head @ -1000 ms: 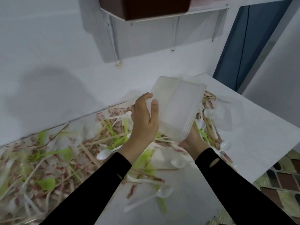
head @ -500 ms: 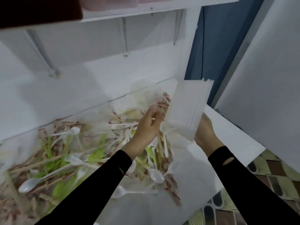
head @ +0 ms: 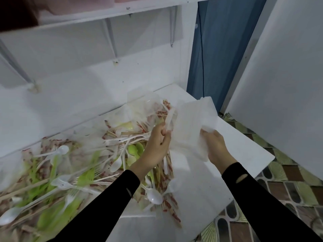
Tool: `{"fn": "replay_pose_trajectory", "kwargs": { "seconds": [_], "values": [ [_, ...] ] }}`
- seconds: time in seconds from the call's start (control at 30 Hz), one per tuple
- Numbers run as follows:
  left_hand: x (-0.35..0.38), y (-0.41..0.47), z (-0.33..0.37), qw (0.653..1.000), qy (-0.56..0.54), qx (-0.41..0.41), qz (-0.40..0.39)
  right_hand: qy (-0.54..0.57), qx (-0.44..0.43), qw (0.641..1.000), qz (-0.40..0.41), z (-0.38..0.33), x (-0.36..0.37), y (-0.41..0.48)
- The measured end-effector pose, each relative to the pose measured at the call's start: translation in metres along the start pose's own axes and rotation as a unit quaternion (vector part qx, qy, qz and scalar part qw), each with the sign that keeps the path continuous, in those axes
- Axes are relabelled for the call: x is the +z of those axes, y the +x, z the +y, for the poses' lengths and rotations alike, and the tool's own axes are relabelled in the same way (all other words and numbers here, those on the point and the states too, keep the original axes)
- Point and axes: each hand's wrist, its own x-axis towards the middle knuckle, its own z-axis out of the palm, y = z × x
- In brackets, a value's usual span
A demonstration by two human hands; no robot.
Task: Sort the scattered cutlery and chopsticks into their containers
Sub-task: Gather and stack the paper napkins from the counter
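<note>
Both hands engaged on one item: a stack of translucent containers [head: 190, 123], held tilted in the air above the right part of the white table [head: 241, 147] and clear of its surface; outline softened by blur. Left hand [head: 157, 145]: fingers curled, pinching the stack's left edge. Right hand [head: 216, 147]: fingers wrapped round the lower right corner, clenched on the plastic. Both arms in black sleeves [head: 111, 198]. Cutlery unsorted – a heap of cutlery [head: 87, 172] covers the table's left and middle, reaching under the left wrist; contents noted: white forks [head: 122, 139] lying crosswise just left of the left hand; a white spoon [head: 154, 196] near the left forearm, bowl toward the viewer; green pieces [head: 134, 151] mixed through; chopsticks [head: 172, 205] in red-printed paper sleeves, some lying beneath the raised stack. Exact count of any type – cannot be determined. Surroundings: white wall shelf [head: 104, 13] on brackets above; blue panel [head: 222, 49] at the table's far right corner; tiled floor [head: 288, 180] to the right.
</note>
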Motion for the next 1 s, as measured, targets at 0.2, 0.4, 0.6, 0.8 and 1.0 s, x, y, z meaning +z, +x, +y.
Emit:
{"fn": "replay_pose_trajectory", "kwargs": {
  "seconds": [0.2, 0.4, 0.6, 0.8, 1.0],
  "values": [
    [-0.037, -0.027, 0.012, 0.992, -0.061, 0.099, 0.047, 0.021, -0.045, 0.996, -0.076, -0.001, 0.041, -0.02],
    [-0.123, -0.016, -0.043, 0.928, -0.154, -0.113, 0.32, 0.025, 0.004, 0.989, -0.143, 0.014, 0.08, -0.035],
    [-0.207, -0.014, -0.129, 0.853, -0.138, -0.427, 0.267, 0.014, 0.006, 0.988, -0.15, 0.033, 0.1, -0.05],
    [-0.215, -0.008, -0.142, 0.872, -0.114, -0.351, 0.322, 0.03, -0.02, 0.993, -0.113, 0.033, 0.095, -0.057],
    [-0.182, -0.034, -0.096, 0.938, 0.023, -0.098, 0.332, 0.043, -0.009, 0.994, -0.098, 0.026, 0.103, -0.06]
  ]
}}
